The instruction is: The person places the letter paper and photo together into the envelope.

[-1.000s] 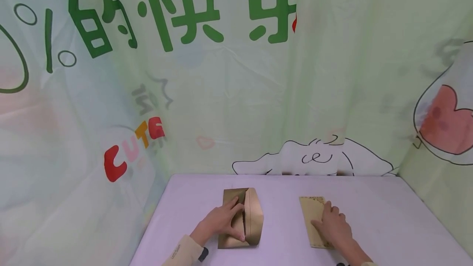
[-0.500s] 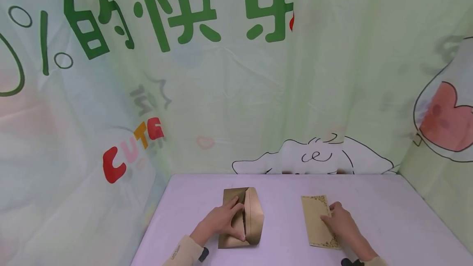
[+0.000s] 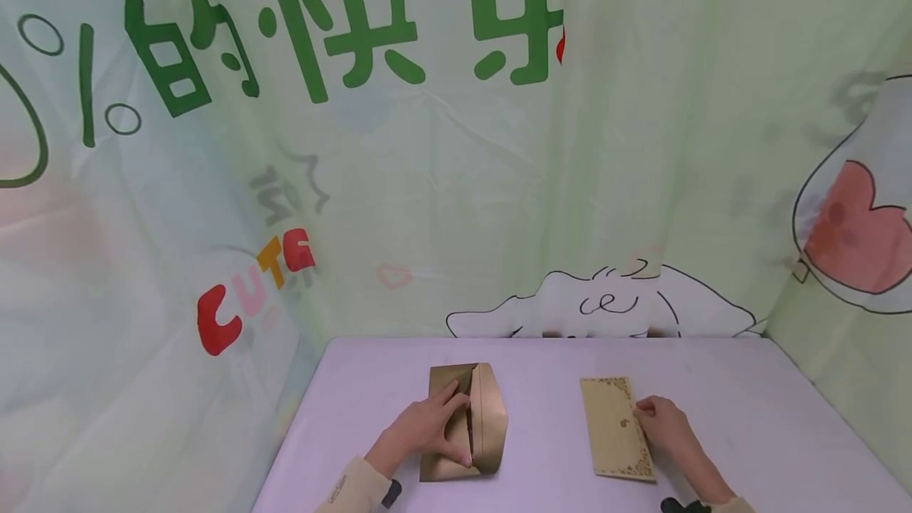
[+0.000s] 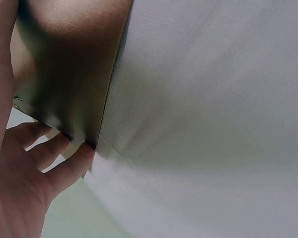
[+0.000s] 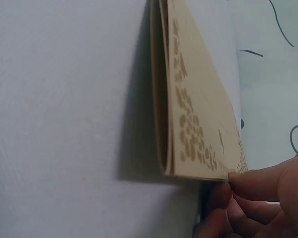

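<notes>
L hand: we note it lies on the envelope, fingers straight, tips at the slit under the flap; presses, no curl round anything. Wrist view: fingers at the envelope's edge.
Envelope: gold, flat on table, left of centre, flap open to the right.
R hand: we see it pinch the card at its right edge, thumb & fingertips closed on it.
Card: gold, folded, patterned border; lies on table right of centre, well apart from envelope. Wrist view: card shows two leaves, fold at the near end.
Backdrop: pale green cloth w/ green characters behind table.
</notes>
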Motion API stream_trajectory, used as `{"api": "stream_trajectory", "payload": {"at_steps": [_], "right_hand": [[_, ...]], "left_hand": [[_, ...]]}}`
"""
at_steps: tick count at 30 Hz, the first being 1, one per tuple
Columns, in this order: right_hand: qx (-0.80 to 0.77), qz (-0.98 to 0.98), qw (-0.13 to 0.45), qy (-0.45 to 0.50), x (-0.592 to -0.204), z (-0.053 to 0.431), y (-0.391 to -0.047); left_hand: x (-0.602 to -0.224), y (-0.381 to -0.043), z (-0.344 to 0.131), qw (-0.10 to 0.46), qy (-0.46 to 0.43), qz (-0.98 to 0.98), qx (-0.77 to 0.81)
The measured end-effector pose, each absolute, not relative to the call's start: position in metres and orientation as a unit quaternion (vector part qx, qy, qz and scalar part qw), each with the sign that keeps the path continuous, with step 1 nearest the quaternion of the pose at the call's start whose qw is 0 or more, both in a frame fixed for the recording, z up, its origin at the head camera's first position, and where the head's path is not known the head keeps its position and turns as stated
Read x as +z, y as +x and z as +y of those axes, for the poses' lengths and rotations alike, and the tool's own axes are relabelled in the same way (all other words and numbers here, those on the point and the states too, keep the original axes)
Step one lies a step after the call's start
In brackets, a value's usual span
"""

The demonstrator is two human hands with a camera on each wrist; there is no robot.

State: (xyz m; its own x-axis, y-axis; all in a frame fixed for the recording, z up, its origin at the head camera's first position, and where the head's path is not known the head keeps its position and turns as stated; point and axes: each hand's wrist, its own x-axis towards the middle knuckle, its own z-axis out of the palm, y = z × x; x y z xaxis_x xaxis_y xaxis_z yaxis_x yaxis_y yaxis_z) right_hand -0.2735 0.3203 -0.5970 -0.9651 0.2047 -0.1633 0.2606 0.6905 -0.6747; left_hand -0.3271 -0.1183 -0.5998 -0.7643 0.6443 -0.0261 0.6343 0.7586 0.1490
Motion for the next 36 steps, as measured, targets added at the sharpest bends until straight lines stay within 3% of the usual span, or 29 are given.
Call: {"api": "stream_trajectory", "payload": {"at_steps": [10,22,36], "right_hand": [[-0.387,0.913,0.039,0.127,-0.595,0.326,-0.277],[-0.408,0.908,-0.011,0.093,-0.586,0.310,-0.283],[-0.432,0.893,0.028,0.125,-0.590,0.283,-0.280]], "left_hand": [[-0.598,-0.327,-0.117,0.043,0.336,0.938,0.074],[-0.596,-0.332,-0.119,0.030,0.339,0.937,0.073],[-0.602,-0.331,-0.120,0.052,0.341,0.935,0.086]]}}
